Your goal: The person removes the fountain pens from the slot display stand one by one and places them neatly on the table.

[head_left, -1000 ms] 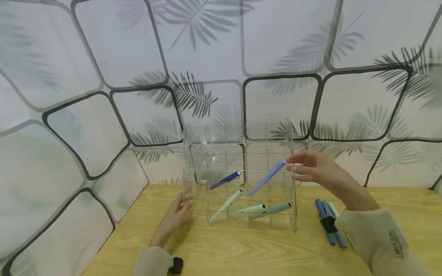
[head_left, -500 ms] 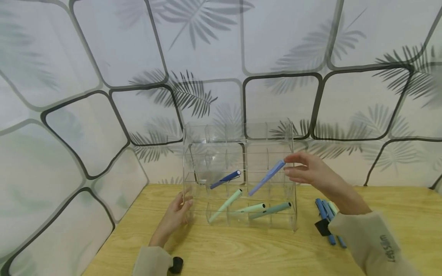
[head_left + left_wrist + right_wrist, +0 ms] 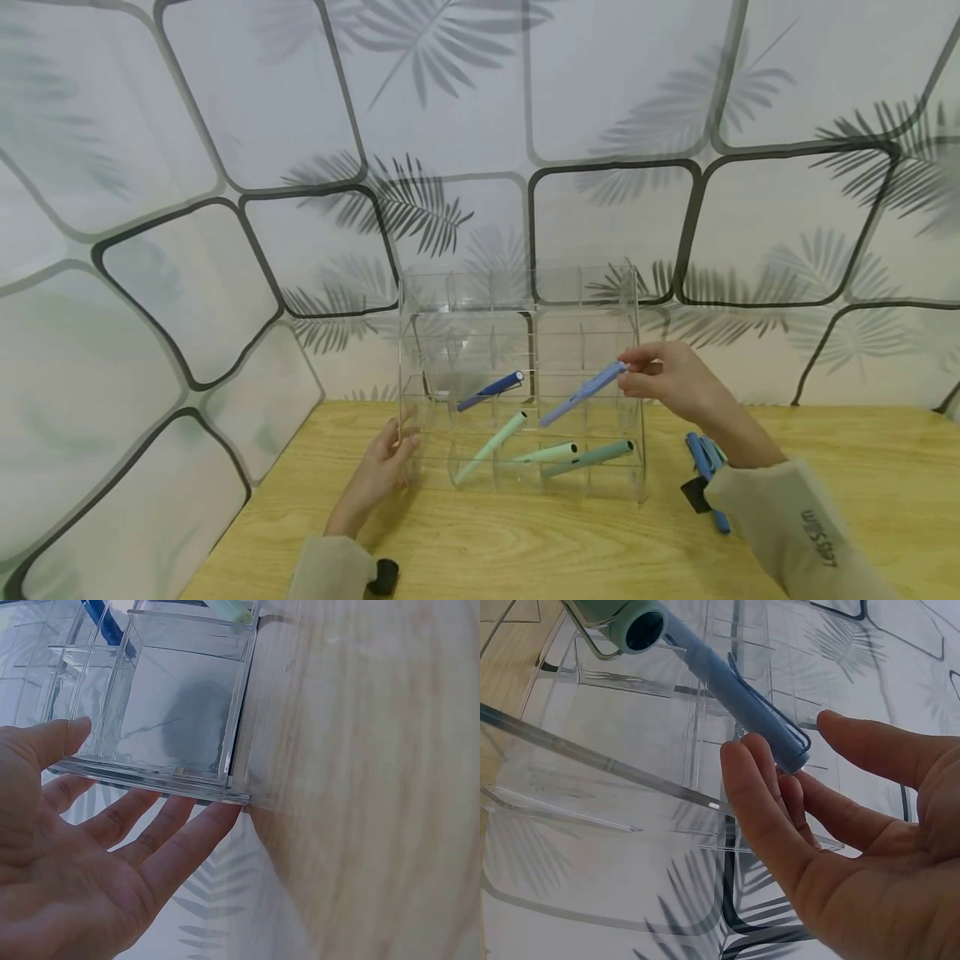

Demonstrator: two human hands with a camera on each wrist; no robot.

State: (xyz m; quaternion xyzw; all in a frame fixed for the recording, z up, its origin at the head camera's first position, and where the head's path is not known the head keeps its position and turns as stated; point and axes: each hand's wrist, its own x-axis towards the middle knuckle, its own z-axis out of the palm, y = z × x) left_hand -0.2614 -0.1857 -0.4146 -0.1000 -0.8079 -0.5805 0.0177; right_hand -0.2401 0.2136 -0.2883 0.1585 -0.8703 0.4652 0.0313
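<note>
A clear acrylic pen rack [image 3: 517, 321] with stepped compartments stands on the table. My left hand [image 3: 378, 468] holds its left side edge, thumb in front and fingers along the outside, as the left wrist view shows. At the rack's right side, my right hand [image 3: 678, 379] touches the cap end of a periwinkle-blue pen [image 3: 581, 396], which leans slantwise in a compartment. In the right wrist view the fingertips [image 3: 742, 761] lie at that cap end, and the thumb stands apart from the pen. A dark blue pen [image 3: 490, 391] leans left of it in the same tier.
Lower in the rack lie two pale green pens, one upright-slanted [image 3: 491, 446] and one flatter [image 3: 546, 453], plus a grey-green pen [image 3: 588, 458]. Several blue and green pens [image 3: 705, 458] lie on the wooden table [image 3: 525, 542] beside my right sleeve. A patterned curtain hangs behind.
My right hand has moved left and slightly down onto the periwinkle pen's cap end. That pen now lies at a flatter slant. The left hand has not moved.
</note>
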